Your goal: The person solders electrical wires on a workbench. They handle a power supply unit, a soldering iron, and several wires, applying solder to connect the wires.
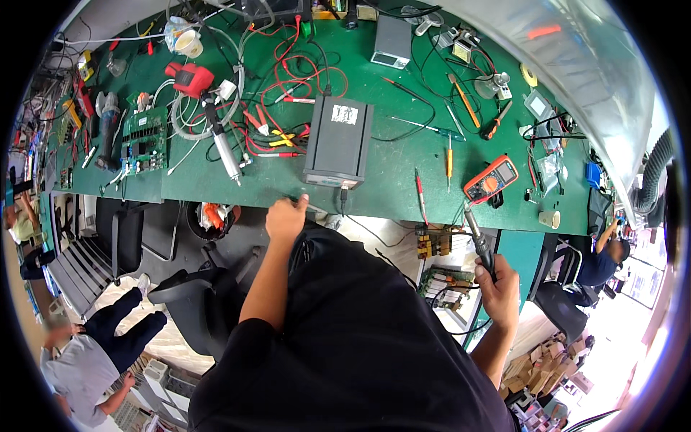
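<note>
My right hand (499, 294) is wrapped round the dark handle of a soldering iron (481, 241), its metal tip pointing up toward the table's front edge. A cable trails down from the handle. My left hand (286, 218) is at the front edge of the green table, fingers curled and thumb up; whether it grips anything is hidden. Just beyond that hand stands a dark grey box-shaped power unit (337, 140) with a cord plugged into its near end. An orange multimeter (491, 178) lies beyond the iron's tip, apart from it.
Tools lie on the green table (392, 194): a yellow-handled screwdriver (450, 162), a red probe (420, 196), and orange-handled cutters (497, 121). Red test leads (284, 72), a heat gun (191, 79) and a circuit board (144, 140) are left. Office chairs (191, 306) and other people (90, 367) are around.
</note>
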A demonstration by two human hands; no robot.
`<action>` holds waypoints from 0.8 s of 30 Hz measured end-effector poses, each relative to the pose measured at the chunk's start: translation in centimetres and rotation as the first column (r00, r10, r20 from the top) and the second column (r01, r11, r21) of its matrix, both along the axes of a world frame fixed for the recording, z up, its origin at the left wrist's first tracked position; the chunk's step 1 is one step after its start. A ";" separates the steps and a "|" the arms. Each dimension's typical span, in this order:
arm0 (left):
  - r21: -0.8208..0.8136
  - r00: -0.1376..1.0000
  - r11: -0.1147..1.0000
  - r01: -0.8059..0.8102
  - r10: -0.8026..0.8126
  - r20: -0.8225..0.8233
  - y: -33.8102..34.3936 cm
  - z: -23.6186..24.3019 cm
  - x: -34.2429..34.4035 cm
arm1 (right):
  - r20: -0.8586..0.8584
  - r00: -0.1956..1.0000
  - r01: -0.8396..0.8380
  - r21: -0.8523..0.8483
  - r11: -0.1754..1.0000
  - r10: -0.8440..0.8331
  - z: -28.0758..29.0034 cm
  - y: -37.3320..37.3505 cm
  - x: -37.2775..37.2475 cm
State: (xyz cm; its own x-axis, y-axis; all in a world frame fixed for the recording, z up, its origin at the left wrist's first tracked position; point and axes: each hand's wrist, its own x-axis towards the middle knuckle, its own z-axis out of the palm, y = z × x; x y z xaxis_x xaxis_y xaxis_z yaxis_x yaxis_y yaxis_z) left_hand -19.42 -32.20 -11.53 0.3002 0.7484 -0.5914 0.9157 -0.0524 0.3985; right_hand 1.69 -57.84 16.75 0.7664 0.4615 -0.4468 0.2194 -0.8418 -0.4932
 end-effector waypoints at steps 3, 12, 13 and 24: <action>-0.027 0.994 0.999 -0.047 0.044 -0.102 -0.9 -2.0 -0.3 | 0.054 0.993 -0.103 0.045 0.994 0.100 -0.7 0.8 -1.0; -0.415 0.735 0.771 -0.483 0.614 0.285 0.0 -2.5 -1.7 | -0.053 0.998 -0.013 0.189 0.982 0.024 -0.7 2.3 -2.2; -0.434 0.700 0.757 -0.489 0.637 0.322 -0.1 -1.4 -1.6 | -0.079 0.996 0.046 0.242 0.969 -0.027 -0.6 2.2 -2.6; -0.446 0.382 0.829 0.338 0.313 0.870 -2.1 21.1 4.7 | -0.123 0.962 -0.143 0.534 0.834 0.244 -1.6 14.8 -4.2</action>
State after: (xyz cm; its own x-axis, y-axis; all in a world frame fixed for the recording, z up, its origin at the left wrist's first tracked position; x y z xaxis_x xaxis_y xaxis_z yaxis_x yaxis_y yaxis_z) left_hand -14.69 -34.28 9.58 0.8764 0.4392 -0.1975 -0.0108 0.4280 0.9037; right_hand -2.54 -43.03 15.10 0.5670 0.7932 -0.2221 0.2165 -0.4037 -0.8889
